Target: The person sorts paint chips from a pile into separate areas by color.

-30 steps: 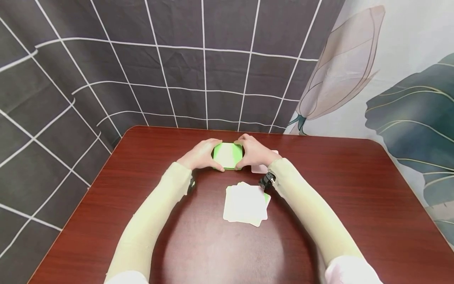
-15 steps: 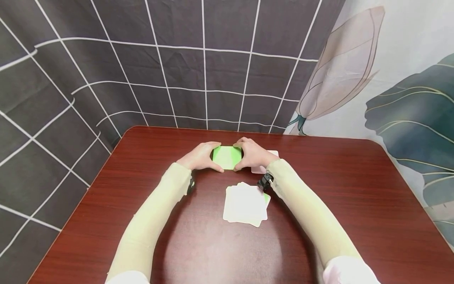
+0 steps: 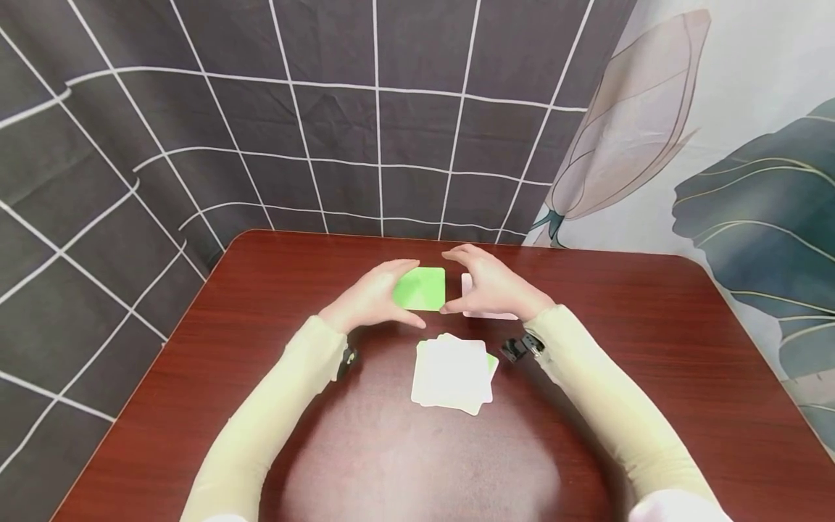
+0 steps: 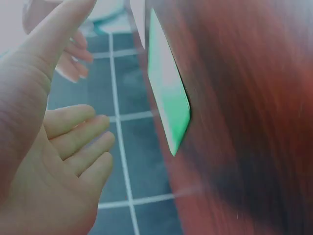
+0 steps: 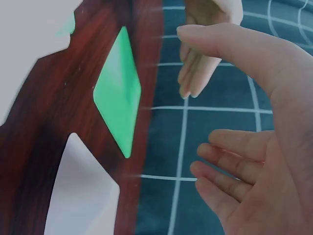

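Observation:
On the table lies a bright green card [image 3: 422, 291], or a neat stack of them, its flat face up. My left hand [image 3: 375, 296] is at its left side, thumb and fingers spread apart and holding nothing. To the right hovers my right hand [image 3: 499, 286], likewise empty and apart from the green card. Beneath the right hand lies a pale pinkish card [image 3: 466, 283], partly hidden. Both palms show bare in the wrist views, raised off the green card [image 5: 117, 93]. Nearer me sits a loose, fanned pile of white cards [image 3: 452, 373] with green edges peeking out.
The dark red wooden table [image 3: 652, 362] ends at a back edge close behind the green card. Behind it hangs a grey curtain [image 3: 339, 123] with white grid lines. A patterned white curtain [image 3: 750, 87] hangs at the right.
Both hands gripped the green card by its sides before. They have let go; the right hand moved right and the left hand's fingers spread. The green card stays on the table.

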Available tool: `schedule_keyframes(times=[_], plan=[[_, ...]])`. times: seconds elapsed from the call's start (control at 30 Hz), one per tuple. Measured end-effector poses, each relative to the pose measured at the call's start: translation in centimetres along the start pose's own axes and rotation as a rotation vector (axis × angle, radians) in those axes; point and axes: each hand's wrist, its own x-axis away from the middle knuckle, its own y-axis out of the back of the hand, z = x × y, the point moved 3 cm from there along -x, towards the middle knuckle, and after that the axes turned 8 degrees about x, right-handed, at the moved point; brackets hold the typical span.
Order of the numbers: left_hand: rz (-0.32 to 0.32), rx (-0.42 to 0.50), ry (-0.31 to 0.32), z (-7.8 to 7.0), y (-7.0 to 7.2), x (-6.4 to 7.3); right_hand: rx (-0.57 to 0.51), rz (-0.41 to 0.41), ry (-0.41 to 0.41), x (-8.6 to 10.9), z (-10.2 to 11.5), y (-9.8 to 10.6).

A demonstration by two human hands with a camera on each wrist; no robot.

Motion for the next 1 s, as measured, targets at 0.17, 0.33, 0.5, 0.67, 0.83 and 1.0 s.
schedule_keyframes(times=[0.17, 0.33, 0.5, 0.67, 0.83, 1.0], plan=[[0.027, -0.012, -0.029, -2.1, -1.4, 1.6, 0.007, -0.01, 0.006, 2.9, 0.7, 0.8], [0.077, -0.033, -0.066, -3.7, -3.2, 3.2, 0.029, 0.018, 0.009, 5.7, 1.1, 0.2], [0.129, -0.056, -0.113, -5.0, -4.9, 4.5, 0.065, 0.056, 0.037, 8.1, 1.2, -1.1], [0.18, -0.048, -0.136, -5.6, -6.3, 5.3, 0.068, 0.085, 0.072, 9.9, 1.4, -2.4], [0.185, -0.064, -0.158, -5.6, -6.9, 5.5, 0.062, 0.078, 0.105, 10.9, 1.6, -3.3], [0.18, -0.083, -0.171, -5.6, -7.0, 5.5, 0.039, 0.063, 0.104, 11.3, 1.4, -4.0]])
